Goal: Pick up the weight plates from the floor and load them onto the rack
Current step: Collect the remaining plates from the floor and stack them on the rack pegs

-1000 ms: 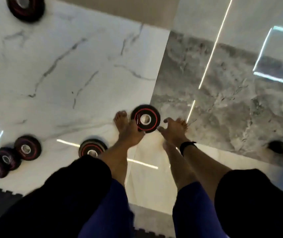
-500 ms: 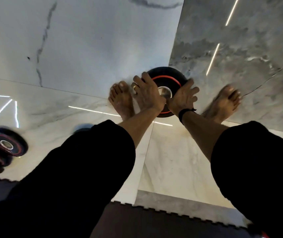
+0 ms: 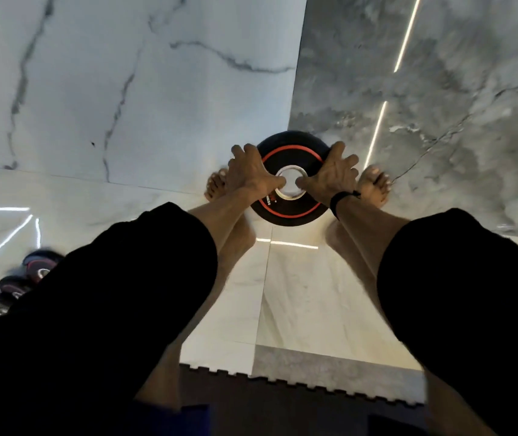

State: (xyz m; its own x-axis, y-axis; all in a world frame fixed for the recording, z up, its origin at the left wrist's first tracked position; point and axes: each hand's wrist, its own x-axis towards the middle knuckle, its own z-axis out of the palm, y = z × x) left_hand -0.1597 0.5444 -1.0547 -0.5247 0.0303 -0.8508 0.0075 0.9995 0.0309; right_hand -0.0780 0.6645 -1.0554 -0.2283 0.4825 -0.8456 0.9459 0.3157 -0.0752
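Nearest the lens: two black sleeves [image 3: 132, 278], bare forearms reaching away toward the weight plate [image 3: 289, 212]. Below them, nearer than the plate, a dark foam mat [image 3: 298, 401] with a toothed edge meeting the pale marble floor [image 3: 308, 297]. Off to the left of the plate and well apart from it, blurred: more plates [image 3: 36, 269] lying in a small cluster on the floor, partly hidden behind the left sleeve.

Farther on, the weight plate itself: black, with a red ring and a metal hub, lying between two bare feet, straddling the seam of white and grey marble. Left hand [image 3: 248, 173] on the plate's left side, fingers curled over the far-left rim, thumb at the hub; grip closed round the plate. Right hand [image 3: 330, 174] mirrored on the plate's right side, fingers wrapped over the rim, thumb beside the hub; grip likewise closed on the plate. A black wristband [image 3: 341, 199] on the right wrist, just right of the plate. Whether flat on the floor or just lifted: cannot tell.

Beyond the plate, veined white marble to its left, grey marble to its right with bright reflected light strips.
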